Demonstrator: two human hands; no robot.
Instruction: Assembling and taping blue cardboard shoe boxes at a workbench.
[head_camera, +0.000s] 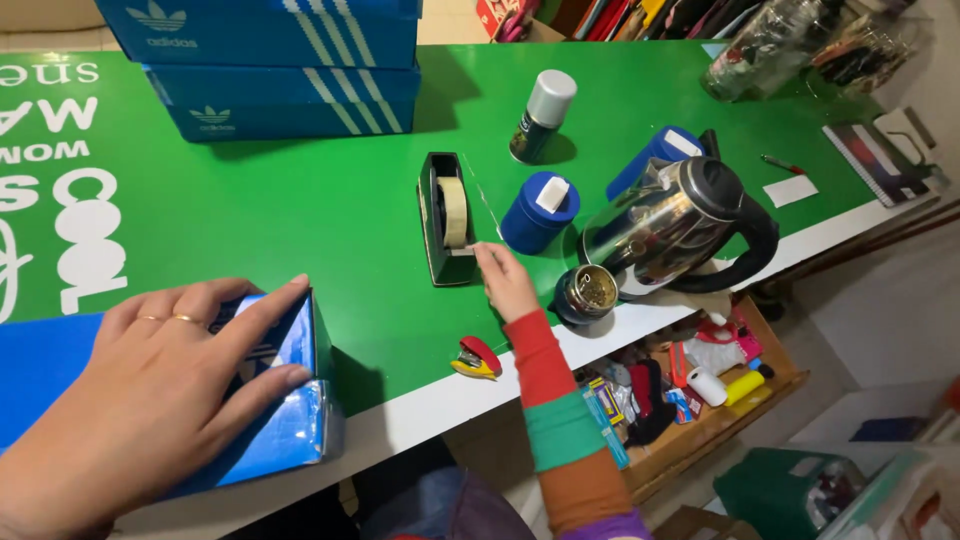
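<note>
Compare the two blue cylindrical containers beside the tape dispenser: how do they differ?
The nearer blue container stands upright; the farther blue container lies tilted behind the kettle. The nearer one shows whole; the farther one is partly hidden by the kettle. Both are blue with a white tab on the lid.

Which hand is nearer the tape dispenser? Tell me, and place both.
Right. The right hand pinches tape at the tape dispenser; the left hand lies flat on the blue box, well off to the dispenser's left.
</note>
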